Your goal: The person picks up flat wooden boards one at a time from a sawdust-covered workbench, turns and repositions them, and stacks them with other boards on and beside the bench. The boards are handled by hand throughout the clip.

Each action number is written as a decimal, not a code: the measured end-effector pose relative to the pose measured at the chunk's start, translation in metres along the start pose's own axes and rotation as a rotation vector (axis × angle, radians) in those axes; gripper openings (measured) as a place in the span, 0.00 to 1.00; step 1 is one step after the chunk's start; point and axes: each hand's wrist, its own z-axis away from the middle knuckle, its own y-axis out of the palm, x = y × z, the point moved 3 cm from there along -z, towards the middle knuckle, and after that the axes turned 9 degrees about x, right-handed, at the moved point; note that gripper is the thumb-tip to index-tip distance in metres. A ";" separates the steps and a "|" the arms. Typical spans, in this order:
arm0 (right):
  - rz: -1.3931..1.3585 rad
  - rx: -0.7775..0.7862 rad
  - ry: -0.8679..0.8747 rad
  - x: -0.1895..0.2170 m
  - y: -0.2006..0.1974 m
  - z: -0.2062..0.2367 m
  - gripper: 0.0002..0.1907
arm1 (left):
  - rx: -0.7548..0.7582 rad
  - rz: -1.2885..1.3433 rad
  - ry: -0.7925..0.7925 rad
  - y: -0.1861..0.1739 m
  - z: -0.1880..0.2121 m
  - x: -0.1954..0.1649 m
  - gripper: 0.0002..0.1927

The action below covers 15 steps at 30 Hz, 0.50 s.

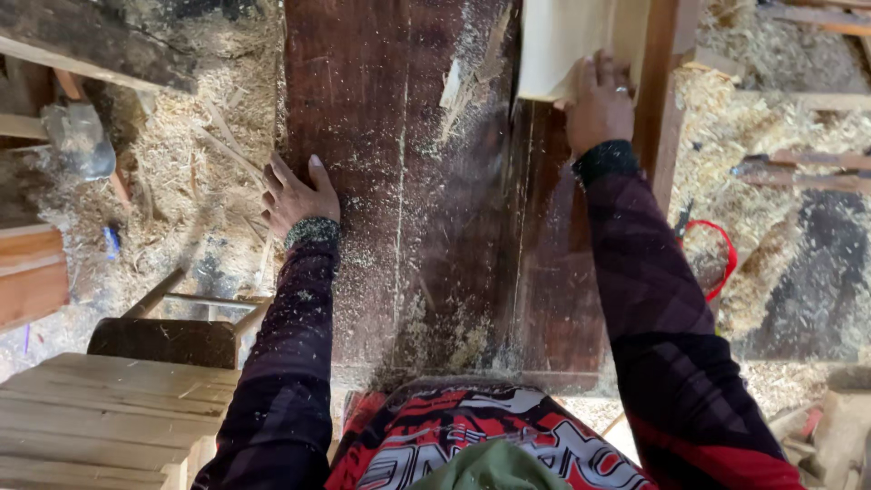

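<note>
A dark reddish-brown wooden workbench [399,200] dusted with sawdust runs away from me. My left hand [295,193] rests on its left edge, fingers spread, holding nothing. My right hand [597,104] presses on the near end of a pale, freshly cut wooden plank [558,45] that lies at the far right of the bench, next to a reddish upright rail [660,91]. A ring shows on one finger. Both arms wear dark patterned sleeves.
Sawdust and shavings cover the floor on both sides. A pale slatted wooden stool [109,417] stands at lower left, a metal tool head [80,136] at far left. A red loop of cord [721,259] and wooden offcuts [807,168] lie at right.
</note>
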 end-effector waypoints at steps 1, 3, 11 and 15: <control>0.029 -0.032 -0.036 -0.001 -0.004 -0.010 0.40 | 0.008 -0.004 -0.002 0.000 -0.001 0.000 0.39; 0.021 -0.033 -0.061 -0.004 -0.010 -0.032 0.39 | 0.024 0.005 -0.021 -0.001 -0.004 -0.002 0.39; 0.120 0.107 -0.060 -0.031 -0.043 -0.173 0.27 | -0.073 -0.080 -0.014 -0.010 -0.021 -0.015 0.38; 0.086 0.043 -0.123 -0.061 -0.076 -0.273 0.33 | -0.129 -0.133 -0.003 -0.004 -0.030 -0.015 0.38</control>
